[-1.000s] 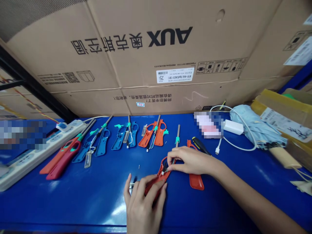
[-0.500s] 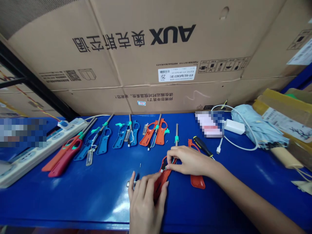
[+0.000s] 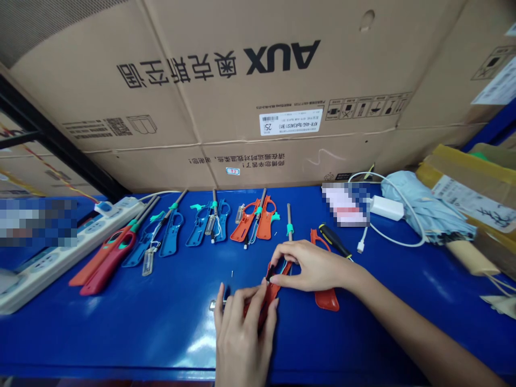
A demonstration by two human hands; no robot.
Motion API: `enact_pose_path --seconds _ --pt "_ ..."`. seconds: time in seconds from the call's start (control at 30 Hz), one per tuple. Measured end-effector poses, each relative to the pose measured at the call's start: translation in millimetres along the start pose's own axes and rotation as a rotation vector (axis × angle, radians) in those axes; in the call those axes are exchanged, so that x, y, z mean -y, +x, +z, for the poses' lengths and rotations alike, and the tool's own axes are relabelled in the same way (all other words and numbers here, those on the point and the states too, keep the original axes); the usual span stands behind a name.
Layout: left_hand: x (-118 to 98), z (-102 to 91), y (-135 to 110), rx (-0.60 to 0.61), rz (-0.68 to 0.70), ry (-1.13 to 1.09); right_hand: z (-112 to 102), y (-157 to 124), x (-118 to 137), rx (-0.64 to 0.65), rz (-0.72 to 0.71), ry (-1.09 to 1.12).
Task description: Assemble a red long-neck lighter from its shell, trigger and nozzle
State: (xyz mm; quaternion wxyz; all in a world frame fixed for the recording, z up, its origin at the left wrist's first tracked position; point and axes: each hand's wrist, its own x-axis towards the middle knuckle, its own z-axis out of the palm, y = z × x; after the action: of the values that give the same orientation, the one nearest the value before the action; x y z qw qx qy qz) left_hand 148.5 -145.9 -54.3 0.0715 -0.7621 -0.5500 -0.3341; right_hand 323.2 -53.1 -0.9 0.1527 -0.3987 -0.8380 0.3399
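1. Left hand (image 3: 242,338): fingers curled almost closed around the lower part of a red lighter shell (image 3: 267,293), firmly gripping it over the blue workbench (image 3: 121,333).
2. Right hand (image 3: 310,266): thumb and forefinger nearly closed in a pinch on the shell's upper end, at a small black part (image 3: 269,273).
3. Shell position: between both hands, tilted, near the middle of the bench.
4. Just beside the left fingers: a short metal tube (image 3: 213,305), partly hidden.
5. Beside the right hand: a second red shell (image 3: 325,300), partly under the wrist, and a black-handled screwdriver (image 3: 334,241).
6. Just beyond the right fingers: a metal rod with a teal collar (image 3: 289,223).
7. Farther back, in a row: opened orange lighters (image 3: 253,220), blue lighters (image 3: 171,234) and red lighters (image 3: 108,258).
8. Far edge: a power strip (image 3: 68,258), a white charger (image 3: 386,207) and a folded pale blue umbrella (image 3: 423,209).
9. Behind the bench: a large AUX cardboard box (image 3: 242,80).
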Motion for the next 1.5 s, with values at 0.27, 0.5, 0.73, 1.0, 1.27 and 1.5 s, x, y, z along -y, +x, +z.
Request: enact_pose_path --seconds 0.27,0.5,0.73,1.0,1.27,1.5 --pt "0 0.0 0 0.008 0.006 0.016 8 8 -3 -0.093 0.002 -0.030" --pt "0 0.1 -1 0.007 -0.011 0.001 13 7 -10 -0.078 0.100 0.040" --pt "1 3.2 -2 0.000 -0.032 -0.025 12 7 -7 -0.067 0.151 0.121" --pt "-1 2.3 0 0.003 -0.034 -0.039 15 8 -5 -0.089 0.186 0.158" --pt "0 3.6 -2 -0.008 -0.027 -0.038 18 9 -3 -0.125 0.258 0.058" --pt "-1 2.6 -1 0.025 -0.040 -0.036 16 10 6 -0.116 0.318 -0.040"
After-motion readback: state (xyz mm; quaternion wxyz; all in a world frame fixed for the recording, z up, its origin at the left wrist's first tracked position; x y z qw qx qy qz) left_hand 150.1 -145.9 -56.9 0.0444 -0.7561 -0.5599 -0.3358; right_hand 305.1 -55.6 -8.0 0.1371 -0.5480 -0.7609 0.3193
